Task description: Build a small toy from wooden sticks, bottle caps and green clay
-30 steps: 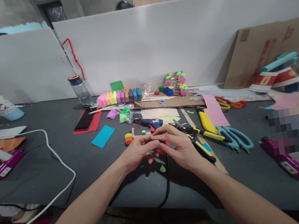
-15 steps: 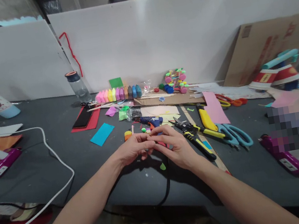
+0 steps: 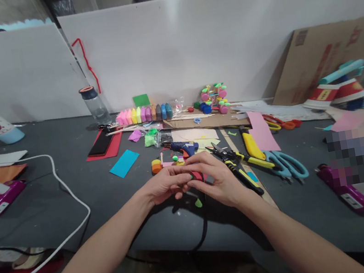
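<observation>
My left hand (image 3: 164,186) and my right hand (image 3: 215,177) meet over the near middle of the dark table, fingertips pressed together. Between them is something small, mostly hidden by the fingers; a speck of green shows at the left thumb tip. A red patch appears just under the right fingers, and I cannot tell whether it is held or lies on the table. Beyond the hands lies a blue glue gun (image 3: 185,147). An orange-and-yellow round piece (image 3: 156,166) sits past my left hand. Pliers with black-and-yellow handles (image 3: 240,175) lie right of my right hand.
Blue-handled scissors (image 3: 286,165) and a yellow utility knife (image 3: 252,144) lie to the right. A row of coloured clay packs (image 3: 143,115) and a bottle (image 3: 95,106) stand at the back. Blue paper (image 3: 124,163) and a phone (image 3: 100,143) lie left. A white cable (image 3: 72,192) crosses the left side.
My right hand's fingers have shifted and its thumb now sits lower, apart from the index finger. The left fingers have moved slightly right, and the green speck and more red now show.
</observation>
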The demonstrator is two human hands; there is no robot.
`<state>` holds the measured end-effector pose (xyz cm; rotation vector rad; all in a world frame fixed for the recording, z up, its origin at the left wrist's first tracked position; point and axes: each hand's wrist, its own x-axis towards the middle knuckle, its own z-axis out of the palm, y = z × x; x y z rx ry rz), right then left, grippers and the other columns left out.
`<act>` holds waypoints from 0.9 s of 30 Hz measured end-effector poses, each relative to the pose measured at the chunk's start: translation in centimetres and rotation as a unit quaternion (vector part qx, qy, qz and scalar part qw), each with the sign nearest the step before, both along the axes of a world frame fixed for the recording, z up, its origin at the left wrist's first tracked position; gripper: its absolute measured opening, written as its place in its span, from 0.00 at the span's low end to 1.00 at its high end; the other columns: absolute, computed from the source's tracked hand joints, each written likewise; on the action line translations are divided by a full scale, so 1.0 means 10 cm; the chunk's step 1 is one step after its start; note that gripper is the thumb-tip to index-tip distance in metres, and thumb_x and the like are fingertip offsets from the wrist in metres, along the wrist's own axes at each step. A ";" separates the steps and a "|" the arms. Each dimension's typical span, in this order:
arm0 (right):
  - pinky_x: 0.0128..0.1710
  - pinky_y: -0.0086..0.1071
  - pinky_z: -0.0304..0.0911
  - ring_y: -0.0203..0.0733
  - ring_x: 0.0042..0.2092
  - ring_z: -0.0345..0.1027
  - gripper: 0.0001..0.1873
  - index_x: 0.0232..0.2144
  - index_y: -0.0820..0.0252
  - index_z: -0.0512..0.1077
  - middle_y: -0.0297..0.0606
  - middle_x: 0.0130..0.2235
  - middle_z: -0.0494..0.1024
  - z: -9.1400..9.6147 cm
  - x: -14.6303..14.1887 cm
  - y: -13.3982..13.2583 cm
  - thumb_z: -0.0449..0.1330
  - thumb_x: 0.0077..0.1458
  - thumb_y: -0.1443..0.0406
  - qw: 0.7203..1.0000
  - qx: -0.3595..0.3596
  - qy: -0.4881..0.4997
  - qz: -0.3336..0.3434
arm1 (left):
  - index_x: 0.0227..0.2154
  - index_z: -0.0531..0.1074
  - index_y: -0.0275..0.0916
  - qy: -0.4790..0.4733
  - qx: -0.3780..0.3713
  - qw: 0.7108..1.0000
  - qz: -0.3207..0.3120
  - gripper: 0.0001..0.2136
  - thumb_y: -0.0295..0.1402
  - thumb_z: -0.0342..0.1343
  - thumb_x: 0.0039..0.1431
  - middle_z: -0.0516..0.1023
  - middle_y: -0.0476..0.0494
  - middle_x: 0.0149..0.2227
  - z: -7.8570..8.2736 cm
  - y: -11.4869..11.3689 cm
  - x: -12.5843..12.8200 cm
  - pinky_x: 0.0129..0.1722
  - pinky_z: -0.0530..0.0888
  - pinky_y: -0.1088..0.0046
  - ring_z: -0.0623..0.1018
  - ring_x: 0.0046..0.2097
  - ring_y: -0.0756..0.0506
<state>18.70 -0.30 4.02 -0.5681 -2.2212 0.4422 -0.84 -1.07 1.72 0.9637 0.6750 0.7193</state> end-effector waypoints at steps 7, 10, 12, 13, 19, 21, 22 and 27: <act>0.46 0.42 0.69 0.45 0.47 0.71 0.05 0.39 0.53 0.76 0.42 0.45 0.78 -0.01 -0.02 -0.01 0.59 0.63 0.64 1.000 -0.003 0.005 0.001 | 0.36 0.72 0.34 0.016 0.007 1.000 -0.016 0.08 0.35 0.58 0.64 0.71 0.53 0.27 -0.02 0.02 -0.02 0.19 0.66 0.81 0.70 0.24 0.55; 0.47 0.43 0.68 0.46 0.47 0.72 0.06 0.40 0.53 0.76 0.42 0.45 0.78 -0.02 -0.01 0.00 0.59 0.63 0.63 1.000 -0.001 0.002 -0.007 | 0.35 0.72 0.33 0.028 0.020 0.999 -0.002 0.07 0.33 0.58 0.64 0.71 0.53 0.27 -0.04 0.04 -0.03 0.19 0.67 0.82 0.70 0.24 0.55; 0.47 0.44 0.68 0.46 0.47 0.72 0.06 0.41 0.53 0.76 0.42 0.45 0.78 -0.03 -0.01 0.01 0.60 0.63 0.63 1.000 -0.001 0.001 -0.014 | 0.34 0.71 0.33 0.038 0.027 0.999 0.008 0.07 0.33 0.58 0.64 0.71 0.53 0.27 -0.06 0.05 -0.04 0.20 0.68 0.81 0.69 0.24 0.55; 0.47 0.44 0.69 0.46 0.47 0.72 0.07 0.42 0.53 0.76 0.42 0.45 0.78 -0.04 -0.01 0.01 0.60 0.63 0.63 1.000 -0.001 0.001 -0.017 | 0.34 0.71 0.34 0.042 0.029 0.999 0.012 0.07 0.33 0.58 0.64 0.71 0.53 0.27 -0.06 0.05 -0.04 0.20 0.68 0.81 0.69 0.24 0.55; 0.46 0.43 0.69 0.46 0.46 0.72 0.05 0.39 0.53 0.76 0.41 0.44 0.79 -0.03 -0.01 0.00 0.59 0.63 0.65 1.000 0.000 0.010 -0.018 | 0.35 0.72 0.34 0.055 0.035 0.998 0.009 0.08 0.35 0.57 0.65 0.72 0.52 0.28 -0.05 0.05 -0.06 0.21 0.69 0.80 0.71 0.25 0.55; 0.46 0.43 0.69 0.45 0.46 0.72 0.05 0.40 0.53 0.76 0.41 0.43 0.78 -0.04 -0.01 0.00 0.59 0.63 0.65 1.000 0.000 0.015 -0.021 | 0.36 0.72 0.34 0.056 0.039 0.998 0.007 0.08 0.35 0.57 0.65 0.73 0.52 0.29 -0.05 0.05 -0.06 0.22 0.70 0.79 0.71 0.25 0.54; 0.46 0.43 0.69 0.45 0.46 0.72 0.06 0.41 0.53 0.76 0.41 0.44 0.78 -0.04 -0.01 0.00 0.60 0.63 0.65 1.000 0.001 0.017 -0.025 | 0.37 0.72 0.34 0.056 0.041 0.998 0.009 0.08 0.35 0.57 0.65 0.73 0.52 0.29 -0.06 0.05 -0.06 0.22 0.70 0.79 0.71 0.25 0.54; 0.48 0.44 0.69 0.46 0.48 0.72 0.09 0.45 0.52 0.75 0.42 0.46 0.78 -0.06 -0.01 0.01 0.61 0.62 0.64 0.999 -0.002 0.018 -0.035 | 0.36 0.72 0.34 0.056 0.055 0.997 0.024 0.07 0.34 0.58 0.65 0.72 0.52 0.29 -0.07 0.07 -0.07 0.22 0.70 0.79 0.71 0.25 0.55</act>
